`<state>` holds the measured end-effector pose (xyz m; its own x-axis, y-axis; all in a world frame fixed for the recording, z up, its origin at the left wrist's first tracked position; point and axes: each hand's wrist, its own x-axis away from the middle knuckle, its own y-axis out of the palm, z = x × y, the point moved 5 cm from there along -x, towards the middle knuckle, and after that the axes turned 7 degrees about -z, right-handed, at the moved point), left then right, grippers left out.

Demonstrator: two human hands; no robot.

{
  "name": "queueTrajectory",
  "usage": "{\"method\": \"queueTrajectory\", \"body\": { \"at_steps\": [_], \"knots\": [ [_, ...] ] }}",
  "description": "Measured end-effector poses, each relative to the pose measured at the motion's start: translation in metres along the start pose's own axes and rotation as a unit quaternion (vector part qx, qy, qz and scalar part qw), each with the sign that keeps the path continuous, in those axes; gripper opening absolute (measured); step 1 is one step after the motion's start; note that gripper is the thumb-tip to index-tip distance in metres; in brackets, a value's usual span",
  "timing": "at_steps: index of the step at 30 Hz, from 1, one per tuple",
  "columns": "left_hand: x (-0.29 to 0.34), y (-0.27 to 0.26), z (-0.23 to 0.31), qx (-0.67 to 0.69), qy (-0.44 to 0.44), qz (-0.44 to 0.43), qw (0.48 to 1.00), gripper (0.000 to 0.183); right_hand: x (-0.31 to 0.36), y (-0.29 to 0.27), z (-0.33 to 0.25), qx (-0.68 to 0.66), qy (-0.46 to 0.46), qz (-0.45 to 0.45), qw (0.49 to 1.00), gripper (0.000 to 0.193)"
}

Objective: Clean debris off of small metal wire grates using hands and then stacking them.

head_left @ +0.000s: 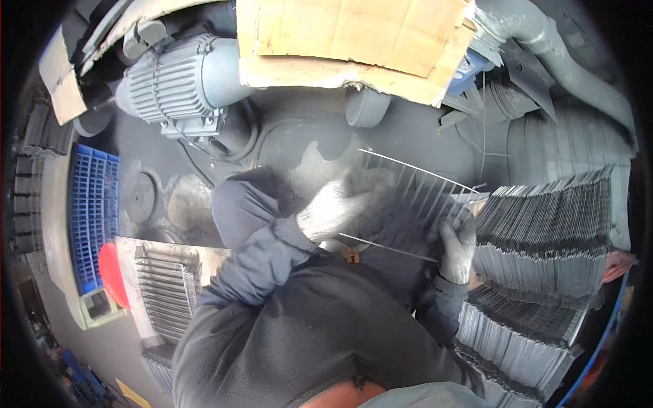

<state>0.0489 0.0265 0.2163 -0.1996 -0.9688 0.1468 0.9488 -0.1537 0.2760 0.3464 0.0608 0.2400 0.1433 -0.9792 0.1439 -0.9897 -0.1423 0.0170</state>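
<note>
Wire rack (pixel 415 197) clamped in both gloved hands, left hand (pixel 333 207) fingers and right hand (pixel 457 245) fingers closed on it; best kept level beside the stacked racks (pixel 544 231).

Dark, dusty floor (pixel 299 146) spreads before me; a grey motor (pixel 180 85) sits far left, cardboard sheets (pixel 354 37) lie far ahead, a blue crate (pixel 92 204) stands left.

Grey finned electric motor (pixel 178 85) upper left, torn cardboard sheet (pixel 354 37) above, blue plastic crate (pixel 92 214) at left, grey flexible hose (pixel 558 51) upper right.
</note>
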Motion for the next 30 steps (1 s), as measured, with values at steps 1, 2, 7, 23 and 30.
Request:
{"method": "queueTrajectory", "body": {
  "at_steps": [1, 2, 7, 23, 30],
  "knots": [
    [0.011, -0.003, -0.003, 0.038, 0.003, 0.045, 0.998, 0.034, -0.001, 0.013, 0.004, 0.005, -0.021, -0.027, 0.999, 0.038],
    [0.022, -0.009, -0.004, 0.075, 0.006, 0.091, 0.993, 0.033, 0.0, 0.024, 0.008, 0.01, -0.041, -0.053, 0.998, 0.036],
    [0.073, -0.008, 0.023, -0.01, 0.068, 0.182, 0.981, 0.024, 0.009, 0.047, 0.01, 0.05, -0.021, -0.117, 0.992, 0.031],
    [0.127, 0.021, 0.017, -0.045, 0.106, 0.283, 0.952, 0.017, 0.031, 0.048, 0.006, 0.047, -0.034, -0.139, 0.989, 0.027],
    [0.127, 0.012, 0.008, 0.011, 0.05, 0.231, 0.972, 0.021, 0.03, 0.055, 0.003, 0.02, 0.001, -0.139, 0.99, 0.033]
  ]
}}
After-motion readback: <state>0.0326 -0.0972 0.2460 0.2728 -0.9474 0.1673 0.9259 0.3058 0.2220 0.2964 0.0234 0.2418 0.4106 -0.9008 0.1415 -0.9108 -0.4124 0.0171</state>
